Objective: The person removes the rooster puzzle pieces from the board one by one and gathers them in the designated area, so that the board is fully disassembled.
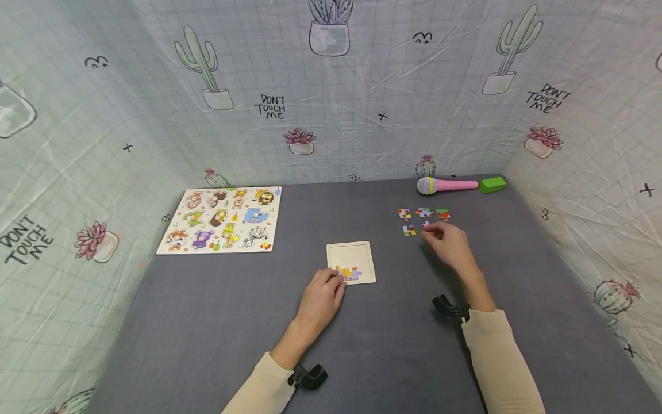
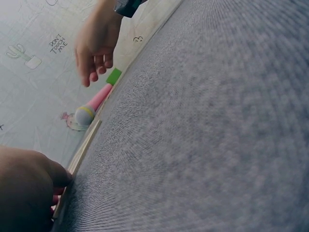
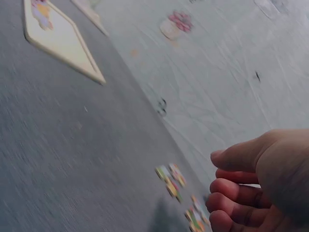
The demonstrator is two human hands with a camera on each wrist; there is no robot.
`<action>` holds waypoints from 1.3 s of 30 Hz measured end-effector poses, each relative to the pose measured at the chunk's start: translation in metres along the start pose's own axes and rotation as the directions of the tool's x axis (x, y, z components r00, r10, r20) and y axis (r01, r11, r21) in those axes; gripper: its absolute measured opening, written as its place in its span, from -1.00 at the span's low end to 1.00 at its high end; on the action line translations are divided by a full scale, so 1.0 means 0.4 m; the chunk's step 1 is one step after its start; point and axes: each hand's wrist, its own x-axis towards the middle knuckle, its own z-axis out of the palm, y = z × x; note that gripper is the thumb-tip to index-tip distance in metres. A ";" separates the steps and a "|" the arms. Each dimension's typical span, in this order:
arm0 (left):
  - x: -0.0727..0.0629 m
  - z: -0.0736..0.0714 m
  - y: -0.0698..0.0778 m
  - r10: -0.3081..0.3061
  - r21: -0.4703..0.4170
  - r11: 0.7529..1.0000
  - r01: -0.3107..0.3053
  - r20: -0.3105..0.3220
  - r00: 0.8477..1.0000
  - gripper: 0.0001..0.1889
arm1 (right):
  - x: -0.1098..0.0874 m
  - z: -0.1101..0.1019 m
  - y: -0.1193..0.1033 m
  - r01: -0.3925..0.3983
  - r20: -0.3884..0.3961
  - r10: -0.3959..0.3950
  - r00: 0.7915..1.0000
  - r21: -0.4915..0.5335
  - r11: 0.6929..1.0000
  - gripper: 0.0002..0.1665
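My left hand holds the lower left corner of a small square wooden puzzle tray, thumb at its near edge. Joined yellow and purple jigsaw pieces lie along the tray's bottom, partly covered by the fingers. Over to the right, my right hand hovers at a group of loose jigsaw pieces, hiding part of one. Its fingers are loosely bent, and nothing shows between them and the thumb in the right wrist view.
A larger board with animal pictures lies at the back left. Along the back right edge are a pink toy microphone and a green block. Printed cloth walls in the grey table.
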 end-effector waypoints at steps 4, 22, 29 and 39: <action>0.000 -0.001 0.001 -0.007 -0.011 1.000 0.007 -0.003 1.000 -0.90 | -0.005 0.030 -0.028 0.078 0.002 -0.078 0.997 0.017 0.997 -0.66; 0.001 -0.001 0.000 0.018 0.009 1.000 -0.018 -0.022 1.000 -0.92 | -0.050 0.161 -0.148 0.241 0.082 -0.246 0.966 0.064 0.968 -0.67; 0.002 -0.001 -0.002 0.028 0.019 0.999 -0.027 -0.024 0.999 -0.92 | -0.069 0.203 -0.177 0.309 0.134 -0.317 0.939 0.081 0.948 -0.68; 0.002 -0.001 -0.003 0.033 0.021 0.999 -0.033 -0.025 0.999 -0.91 | -0.090 0.245 -0.192 0.397 0.174 -0.403 0.898 0.071 0.915 -0.76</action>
